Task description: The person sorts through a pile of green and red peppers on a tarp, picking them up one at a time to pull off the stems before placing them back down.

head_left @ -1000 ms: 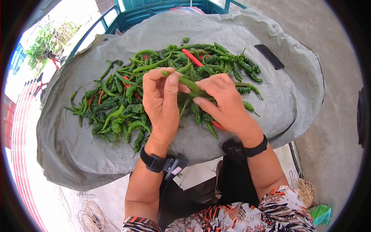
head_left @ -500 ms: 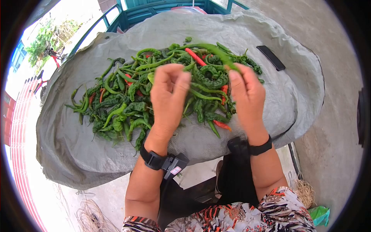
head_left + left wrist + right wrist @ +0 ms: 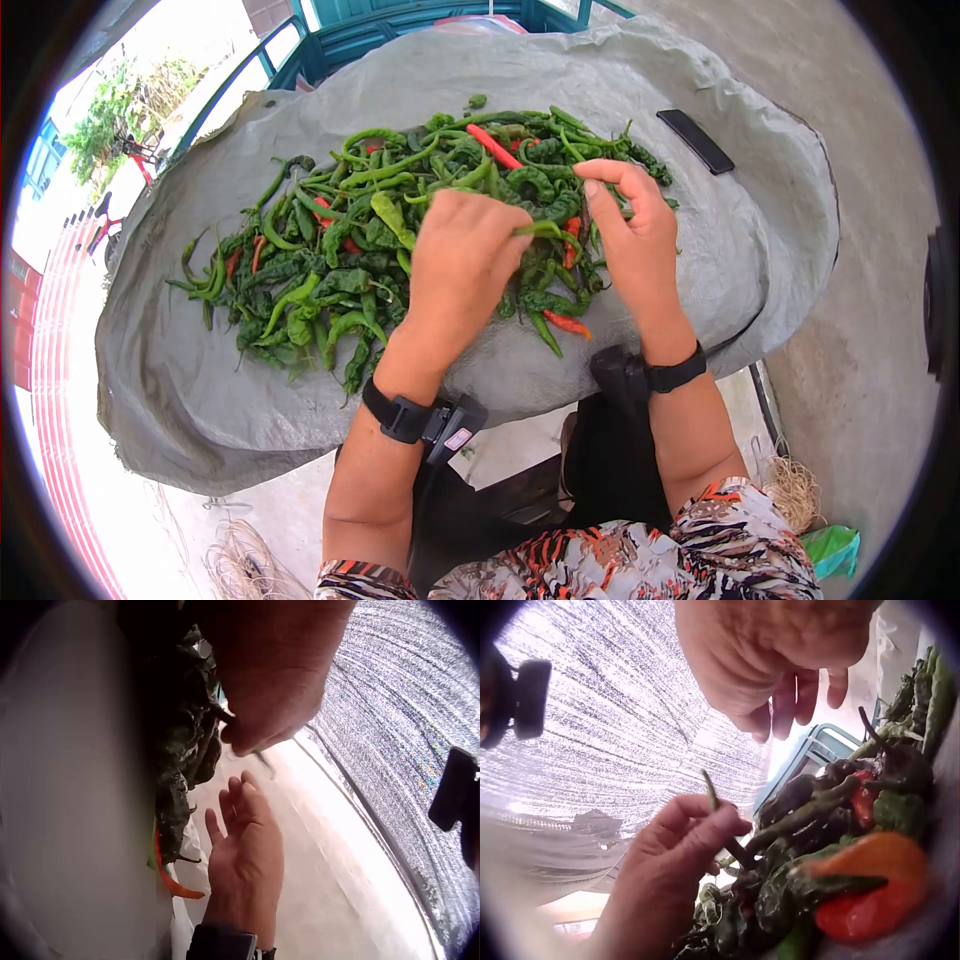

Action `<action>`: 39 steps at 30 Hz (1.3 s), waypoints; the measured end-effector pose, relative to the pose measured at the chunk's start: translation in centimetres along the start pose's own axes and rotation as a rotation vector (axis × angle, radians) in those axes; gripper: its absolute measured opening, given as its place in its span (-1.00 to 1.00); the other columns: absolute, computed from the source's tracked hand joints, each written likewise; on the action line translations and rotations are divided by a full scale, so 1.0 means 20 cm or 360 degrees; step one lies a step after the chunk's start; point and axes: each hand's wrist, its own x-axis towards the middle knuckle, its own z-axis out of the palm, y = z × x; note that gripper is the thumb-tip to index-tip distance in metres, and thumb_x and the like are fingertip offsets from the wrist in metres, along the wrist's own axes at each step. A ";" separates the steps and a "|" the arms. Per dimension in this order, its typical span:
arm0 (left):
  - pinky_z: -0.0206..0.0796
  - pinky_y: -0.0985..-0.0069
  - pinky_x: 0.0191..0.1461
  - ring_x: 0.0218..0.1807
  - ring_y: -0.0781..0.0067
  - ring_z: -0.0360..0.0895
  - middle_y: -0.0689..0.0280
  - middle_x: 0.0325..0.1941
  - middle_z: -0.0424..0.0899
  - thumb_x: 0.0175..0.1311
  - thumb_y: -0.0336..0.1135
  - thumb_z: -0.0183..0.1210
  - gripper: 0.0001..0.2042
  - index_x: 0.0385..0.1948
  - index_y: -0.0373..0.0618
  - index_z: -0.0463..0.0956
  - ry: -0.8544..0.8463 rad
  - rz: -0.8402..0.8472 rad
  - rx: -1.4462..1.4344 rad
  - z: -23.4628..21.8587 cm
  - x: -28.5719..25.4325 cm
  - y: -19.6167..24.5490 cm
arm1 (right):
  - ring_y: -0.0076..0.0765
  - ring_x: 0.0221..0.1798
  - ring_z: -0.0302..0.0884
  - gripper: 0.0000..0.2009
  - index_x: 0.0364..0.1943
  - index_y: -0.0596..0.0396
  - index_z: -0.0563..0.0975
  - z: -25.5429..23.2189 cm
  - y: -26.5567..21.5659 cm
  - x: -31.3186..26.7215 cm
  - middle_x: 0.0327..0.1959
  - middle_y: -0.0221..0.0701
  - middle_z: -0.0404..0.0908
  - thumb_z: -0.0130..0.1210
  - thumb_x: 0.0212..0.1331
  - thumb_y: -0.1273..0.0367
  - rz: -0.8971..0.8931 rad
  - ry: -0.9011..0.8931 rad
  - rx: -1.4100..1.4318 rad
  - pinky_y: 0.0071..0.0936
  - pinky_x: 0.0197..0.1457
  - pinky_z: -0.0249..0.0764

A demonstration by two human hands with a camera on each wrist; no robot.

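Observation:
A heap of green and red chili peppers (image 3: 300, 290) lies on a grey sheet (image 3: 200, 400). Over its near middle, my left hand (image 3: 455, 265) pinches a green chili pepper (image 3: 541, 229). The right wrist view shows its stem (image 3: 709, 789) sticking up between that hand's thumb and forefinger. My right hand (image 3: 638, 240) hovers at the heap's right side with nothing in its grasp, thumb and forefinger apart. In the left wrist view, the fingers (image 3: 247, 796) of the right hand are loosely extended. Between the hands in the head view, red chili peppers (image 3: 572, 243) show among the green.
A black phone (image 3: 696, 141) rests on the sheet at the back right. Behind the sheet stands a teal metal frame (image 3: 400, 35). Dry twine (image 3: 792, 495) and a green bag (image 3: 832, 549) lie on the floor at the lower right.
The right hand drew a long green chili pepper to the right and let go of it. The left hand let a pale green chili pepper drop on the heap, turned palm down and pinched another.

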 end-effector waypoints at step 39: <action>0.37 0.62 -0.29 -0.36 0.62 0.48 0.38 -0.33 0.57 0.33 -0.39 0.27 -0.81 -0.12 -0.12 0.48 0.0440 -0.0933 -0.1288 0.02 -0.03 -0.02 | -0.71 -0.46 0.38 -0.81 -0.04 0.17 0.52 0.05 -0.05 -0.02 -0.47 -0.55 0.50 0.04 0.44 0.35 0.0328 0.0247 0.0781 -0.66 -0.38 0.37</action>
